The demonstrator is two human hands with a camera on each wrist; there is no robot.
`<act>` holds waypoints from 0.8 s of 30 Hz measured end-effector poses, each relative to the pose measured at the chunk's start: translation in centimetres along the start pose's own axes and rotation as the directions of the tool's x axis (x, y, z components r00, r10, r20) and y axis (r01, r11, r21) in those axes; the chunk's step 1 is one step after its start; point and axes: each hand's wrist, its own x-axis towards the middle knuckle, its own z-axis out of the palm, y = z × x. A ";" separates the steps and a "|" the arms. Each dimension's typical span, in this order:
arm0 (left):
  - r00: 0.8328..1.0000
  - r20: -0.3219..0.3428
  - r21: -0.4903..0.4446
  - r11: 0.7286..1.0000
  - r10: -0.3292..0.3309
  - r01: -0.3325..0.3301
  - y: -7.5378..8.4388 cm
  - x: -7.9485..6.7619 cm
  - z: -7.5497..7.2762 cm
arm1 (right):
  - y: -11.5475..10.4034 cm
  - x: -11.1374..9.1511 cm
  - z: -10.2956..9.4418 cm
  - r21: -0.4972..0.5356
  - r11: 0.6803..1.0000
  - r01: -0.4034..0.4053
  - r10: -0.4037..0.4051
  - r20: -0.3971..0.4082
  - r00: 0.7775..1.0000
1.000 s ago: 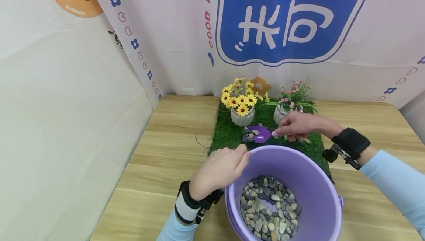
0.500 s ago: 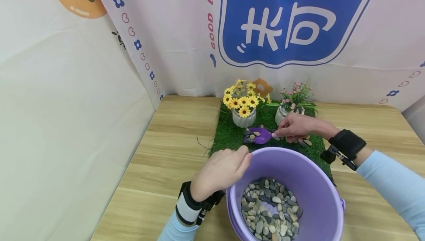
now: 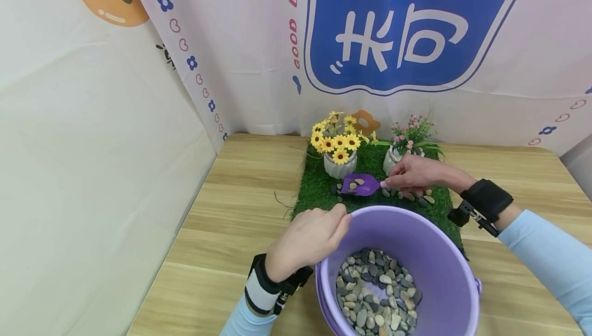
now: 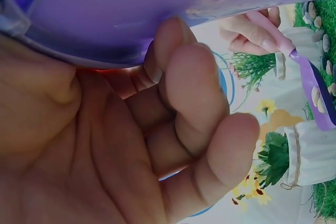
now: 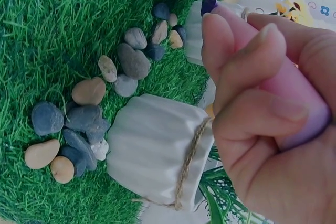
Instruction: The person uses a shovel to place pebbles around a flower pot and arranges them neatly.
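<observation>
My left hand [image 3: 307,236] grips the rim of a purple bucket [image 3: 444,254] at its far left side, fingers curled over the edge. Grey and tan pebbles [image 3: 363,308] lie in the bucket. Beyond it, my right hand [image 3: 413,174] holds a small purple shovel [image 3: 366,186] over a green turf mat [image 3: 314,194]. In the right wrist view, my fingers wrap its pink-purple handle [image 5: 289,90]. A few pebbles rest on the blade [image 4: 313,85] in the left wrist view. Several more pebbles [image 5: 89,90] lie in a row on the turf beneath my right hand.
A white pot with yellow flowers [image 3: 339,143] stands at the turf's back left. Another white pot [image 5: 157,145], with pink flowers [image 3: 409,133], is close behind my right hand. The wooden table [image 3: 250,187] ends at a printed cloth backdrop [image 3: 259,69].
The shovel has risen slightly, its blade tilting. Fewer pebbles show on the blade, and some lie on the turf by its left end. My left hand stays on the bucket.
</observation>
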 end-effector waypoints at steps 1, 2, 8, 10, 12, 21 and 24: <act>1.000 -0.001 -0.001 1.000 -0.002 0.002 0.0 0.0 0.0 | 0.0 0.0 -0.1 0.007 1.000 -0.003 0.003 0.000 1.000; 1.000 -0.001 0.000 1.000 -0.003 0.003 0.0 0.0 0.0 | 0.1 -0.1 -0.1 0.014 1.000 -0.009 0.009 0.002 1.000; 1.000 -0.005 0.003 1.000 0.000 0.000 0.0 0.0 0.0 | 0.1 -0.1 -0.2 -0.028 0.999 -0.017 0.017 -0.012 1.000; 1.000 -0.006 0.003 1.000 0.000 0.000 -0.1 0.0 0.1 | 0.0 -0.1 -0.2 -0.063 0.998 -0.010 0.009 -0.024 1.000; 1.000 -0.005 0.001 1.000 -0.001 0.001 -0.1 0.0 0.1 | -0.1 0.0 -0.2 -0.090 0.996 -0.008 0.006 -0.030 1.000; 1.000 0.002 -0.006 1.000 0.004 -0.004 -0.1 0.0 0.1 | -0.3 0.1 -0.3 -0.126 0.992 -0.032 0.027 -0.039 0.999; 1.000 0.000 -0.008 1.000 0.004 -0.004 -0.1 0.0 0.1 | -0.4 0.0 -0.4 -0.125 0.992 -0.033 0.028 -0.041 0.999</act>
